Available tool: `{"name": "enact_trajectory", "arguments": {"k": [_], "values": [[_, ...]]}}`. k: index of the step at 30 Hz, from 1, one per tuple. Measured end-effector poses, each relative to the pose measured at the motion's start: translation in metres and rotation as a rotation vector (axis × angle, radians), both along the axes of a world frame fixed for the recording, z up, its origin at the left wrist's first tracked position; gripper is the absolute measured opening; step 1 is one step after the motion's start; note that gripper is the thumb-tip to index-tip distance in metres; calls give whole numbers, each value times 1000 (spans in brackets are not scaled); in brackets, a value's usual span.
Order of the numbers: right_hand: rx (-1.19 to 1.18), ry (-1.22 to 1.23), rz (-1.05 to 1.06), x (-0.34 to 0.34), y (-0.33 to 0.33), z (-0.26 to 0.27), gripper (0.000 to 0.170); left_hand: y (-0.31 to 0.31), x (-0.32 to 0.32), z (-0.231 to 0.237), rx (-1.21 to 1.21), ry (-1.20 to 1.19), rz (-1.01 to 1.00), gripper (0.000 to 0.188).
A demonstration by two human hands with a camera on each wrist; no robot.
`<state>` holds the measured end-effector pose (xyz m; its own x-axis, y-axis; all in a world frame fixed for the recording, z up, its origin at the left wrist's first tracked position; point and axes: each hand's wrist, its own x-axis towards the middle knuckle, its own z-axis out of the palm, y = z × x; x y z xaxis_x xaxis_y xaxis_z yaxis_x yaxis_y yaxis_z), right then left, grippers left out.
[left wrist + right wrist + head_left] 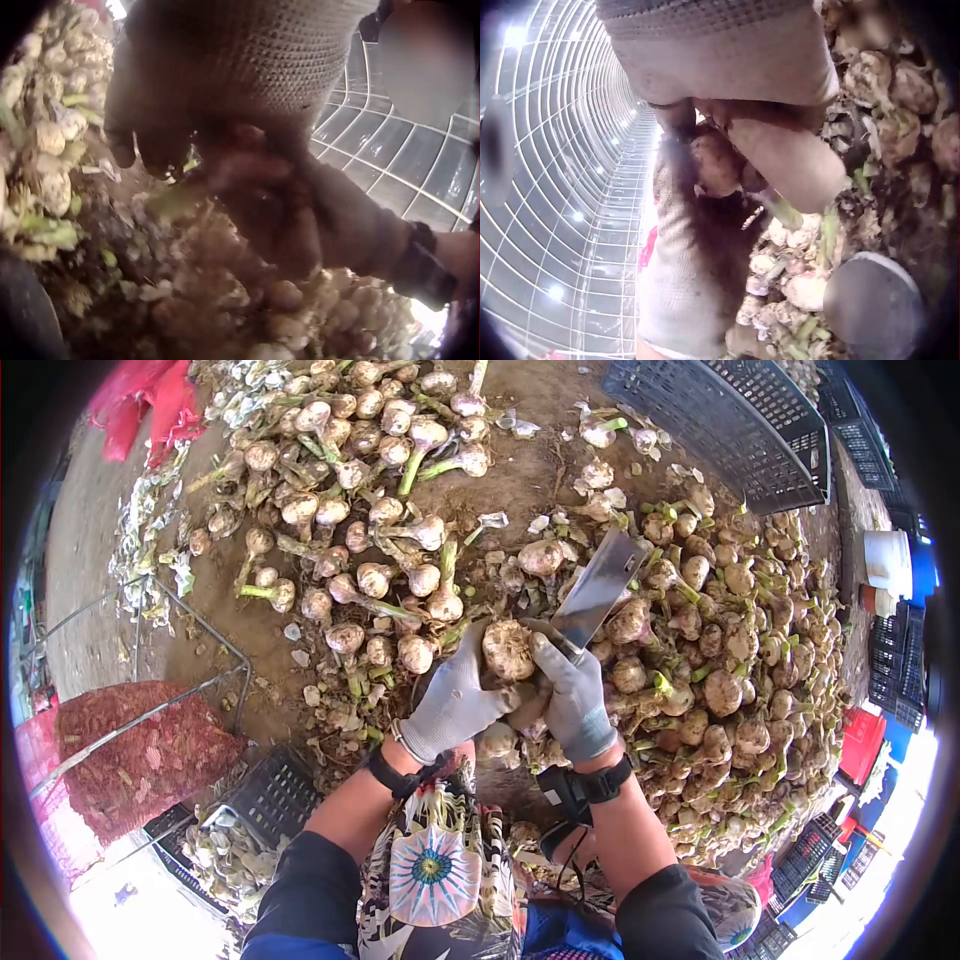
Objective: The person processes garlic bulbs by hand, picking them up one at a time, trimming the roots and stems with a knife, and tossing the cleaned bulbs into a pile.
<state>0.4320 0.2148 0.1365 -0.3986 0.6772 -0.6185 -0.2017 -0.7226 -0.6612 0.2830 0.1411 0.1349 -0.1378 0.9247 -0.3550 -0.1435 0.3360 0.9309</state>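
In the head view the gloved left hand (455,705) grips a garlic bulb (508,650), roots facing up. Beside it, the gloved right hand (578,700) holds a wide-bladed cleaver (600,592) by its handle, blade slanting up and away, while its thumb touches the bulb's side. The left wrist view shows the left glove (225,67) close up, dark and blurred around the fingers. In the right wrist view the bulb (716,161) sits between the right glove (735,67) and the left glove (690,262).
Garlic with stems (425,530) lies beyond the hands to the left; a large heap of bulbs (740,690) covers the right. A black crate (720,430) stands at the upper right, a filled red mesh sack (145,750) at the left, and another crate (270,795) near the left arm.
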Motion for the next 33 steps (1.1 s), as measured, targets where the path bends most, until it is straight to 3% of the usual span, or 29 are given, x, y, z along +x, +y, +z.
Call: {"name": "enact_trajectory", "arguments": {"k": [2,4,5,6,8,9,10,12,14,16,18,19,23,25,26,28,29,30,32,33], "values": [[-11,-76,51,5,-2,10,34,-6,-7,-8,-14,-22,-22,68],[-37,-242,256,3,2,41,30,-13,-16,-9,-34,-40,-49,64],[192,-269,231,4,-4,28,29,-16,-18,-6,-48,-60,-62,64],[191,-271,231,7,-5,30,29,-19,-19,-3,-62,-82,-75,64],[789,-729,506,13,-6,35,33,-22,-25,3,-68,-95,-32,54],[952,-767,599,12,-6,39,40,-27,-34,3,6,177,-157,54],[948,-767,601,10,-8,45,40,-31,-40,3,78,449,-281,54],[1079,-858,905,3,-11,57,37,-38,-39,7,78,344,-189,58],[1152,-848,893,-2,-14,56,32,-42,-39,11,97,147,-10,67],[1149,-863,1010,-7,-15,61,35,-45,-49,4,82,38,8,76],[1127,-847,1017,-8,-16,58,33,-45,-64,3,85,42,-210,79],[1108,-836,1018,-8,-16,57,32,-54,-62,2,68,-226,-75,77],[1132,-856,974,-10,-23,50,27,-53,-75,-2,93,9,-237,76],[1145,-903,933,-10,-25,44,23,-58,-74,1,-109,-465,-80,74],[1143,-907,931,-4,-21,32,23,-59,-75,7,-109,-466,-84,74],[912,-1217,817,13,-6,7,17,-40,-74,51,-68,-134,-483,72],[922,-1147,668,17,-9,7,15,-41,-73,50,-30,6,-502,73],[847,-1100,603,16,-14,10,18,-39,-70,44,-14,72,-399,77],[763,-948,522,14,-24,14,24,-45,-69,15,-205,-160,-209,77],[925,-891,547,9,-26,24,25,-44,-73,6,-9,200,-327,78]]}}
